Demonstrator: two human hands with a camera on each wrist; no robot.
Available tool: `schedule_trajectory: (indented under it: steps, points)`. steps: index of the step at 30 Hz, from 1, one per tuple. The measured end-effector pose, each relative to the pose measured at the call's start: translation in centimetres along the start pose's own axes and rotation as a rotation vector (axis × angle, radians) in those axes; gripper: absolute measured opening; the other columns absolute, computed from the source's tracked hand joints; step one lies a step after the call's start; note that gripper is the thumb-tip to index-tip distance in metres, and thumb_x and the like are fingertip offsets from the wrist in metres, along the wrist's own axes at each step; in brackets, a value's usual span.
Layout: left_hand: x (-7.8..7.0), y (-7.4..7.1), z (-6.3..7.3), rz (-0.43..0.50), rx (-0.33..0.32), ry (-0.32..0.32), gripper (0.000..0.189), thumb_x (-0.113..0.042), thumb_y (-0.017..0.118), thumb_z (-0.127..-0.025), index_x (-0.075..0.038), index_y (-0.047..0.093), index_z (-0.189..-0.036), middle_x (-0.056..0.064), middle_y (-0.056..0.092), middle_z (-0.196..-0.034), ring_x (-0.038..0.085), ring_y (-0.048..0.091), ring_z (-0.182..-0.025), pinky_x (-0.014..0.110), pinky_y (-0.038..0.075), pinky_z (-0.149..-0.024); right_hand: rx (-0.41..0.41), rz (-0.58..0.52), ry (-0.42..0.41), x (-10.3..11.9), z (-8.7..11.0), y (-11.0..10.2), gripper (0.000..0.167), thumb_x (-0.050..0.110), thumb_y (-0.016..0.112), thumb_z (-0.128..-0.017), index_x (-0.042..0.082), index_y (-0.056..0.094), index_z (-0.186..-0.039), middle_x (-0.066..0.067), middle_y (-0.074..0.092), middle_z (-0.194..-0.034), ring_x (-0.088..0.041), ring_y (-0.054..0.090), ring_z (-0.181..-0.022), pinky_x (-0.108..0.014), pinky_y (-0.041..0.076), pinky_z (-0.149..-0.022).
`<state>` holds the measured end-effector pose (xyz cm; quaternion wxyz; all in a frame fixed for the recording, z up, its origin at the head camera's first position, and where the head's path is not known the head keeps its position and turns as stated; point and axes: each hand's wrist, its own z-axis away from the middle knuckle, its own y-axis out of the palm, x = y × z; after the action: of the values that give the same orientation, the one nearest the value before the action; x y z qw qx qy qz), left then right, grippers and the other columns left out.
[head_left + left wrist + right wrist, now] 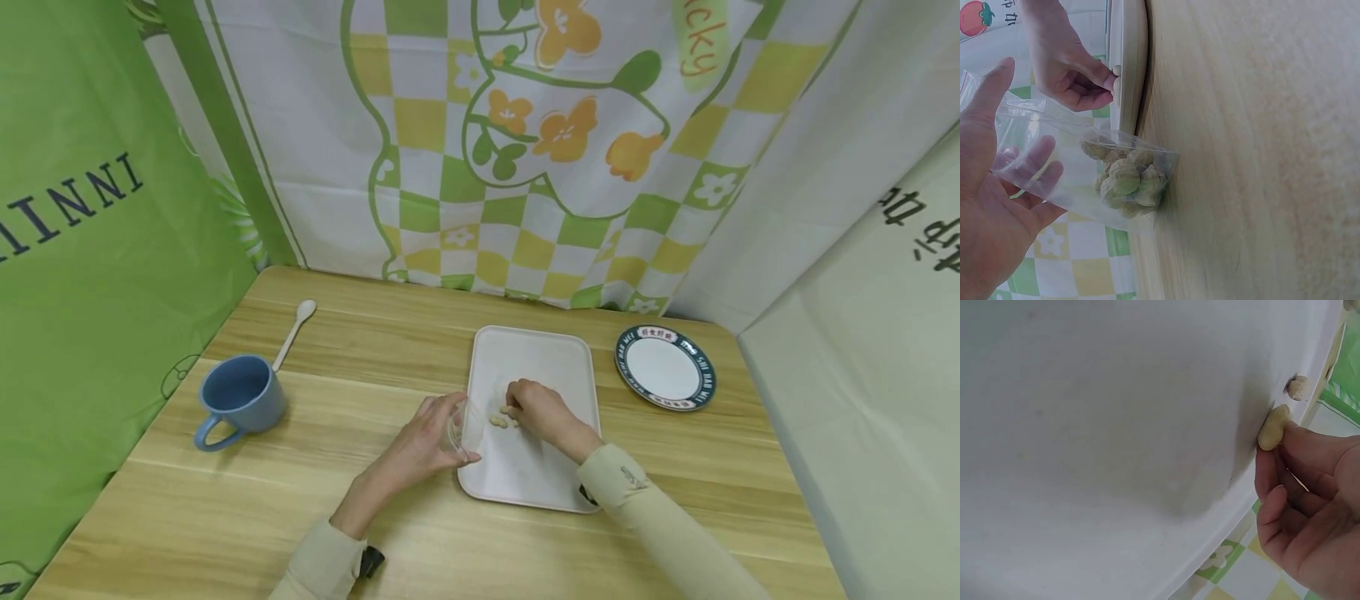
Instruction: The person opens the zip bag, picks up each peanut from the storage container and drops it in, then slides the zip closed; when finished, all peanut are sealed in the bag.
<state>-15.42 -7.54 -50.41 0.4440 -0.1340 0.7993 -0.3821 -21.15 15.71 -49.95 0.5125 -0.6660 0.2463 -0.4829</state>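
Note:
My left hand [423,437] holds a clear plastic bag [1069,181] by its upper part, thumb on one side and fingers on the other, at the tray's left edge. Several shelled-looking tan nuts [1125,178], most like whole peanuts, lie bunched at the bag's bottom. Over the white tray [525,354], my right hand [542,408] pinches a peanut [1274,427] between thumb and fingertips, close to the tray's surface. Another peanut [1298,388] lies on the tray just past it, and a peanut [498,422] shows left of the right hand in the head view.
A blue mug [243,396] stands on the left of the wooden table [360,333], with a white spoon [295,333] behind it. To the tray's right lies a plate [663,367] with a dark patterned rim. Printed curtains [420,125] hang behind the table.

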Motion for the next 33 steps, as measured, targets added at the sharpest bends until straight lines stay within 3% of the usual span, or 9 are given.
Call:
schedule_trajectory:
  steps: [8,14,25,33]
  points:
    - [-0.1,0.0,0.1,0.004,0.015,-0.01,0.085,-0.033,0.084,-0.072,-0.005,0.039,-0.138,0.006,0.057,-0.112,0.019,0.047,-0.107,0.036,0.051,-0.083,-0.087,0.016,-0.055,-0.2,0.4,-0.1,0.016,0.01,0.075,-0.084,0.011,0.06,-0.078,0.004,0.048,-0.071,-0.01,0.044,-0.065,-0.025,0.041,-0.056]
    - [-0.1,-0.1,0.1,0.008,0.022,-0.019,0.086,-0.034,0.084,-0.073,-0.005,0.039,-0.139,0.003,0.056,-0.11,0.019,0.047,-0.108,0.035,0.051,-0.084,-0.106,0.003,-0.075,0.2,1.1,-1.1,0.013,0.005,0.074,-0.083,0.011,0.062,-0.084,0.003,0.053,-0.077,-0.01,0.048,-0.07,-0.024,0.045,-0.06]
    - [-0.2,-0.1,0.0,0.018,0.018,-0.011,0.085,-0.033,0.084,-0.073,-0.004,0.039,-0.139,0.002,0.054,-0.105,0.017,0.046,-0.104,0.035,0.05,-0.083,-0.228,-0.036,-0.22,1.4,2.4,-2.8,0.015,0.004,0.075,-0.08,0.008,0.063,-0.087,0.0,0.059,-0.082,-0.013,0.057,-0.076,-0.023,0.051,-0.065]
    - [-0.2,-0.1,-0.1,0.022,0.018,-0.011,0.084,-0.033,0.083,-0.074,-0.003,0.038,-0.138,0.003,0.053,-0.106,0.018,0.046,-0.105,0.034,0.05,-0.082,-0.275,-0.039,-0.314,2.6,3.1,-4.0,0.017,0.002,0.075,-0.08,0.01,0.062,-0.089,0.003,0.059,-0.084,-0.011,0.056,-0.077,-0.022,0.05,-0.066]
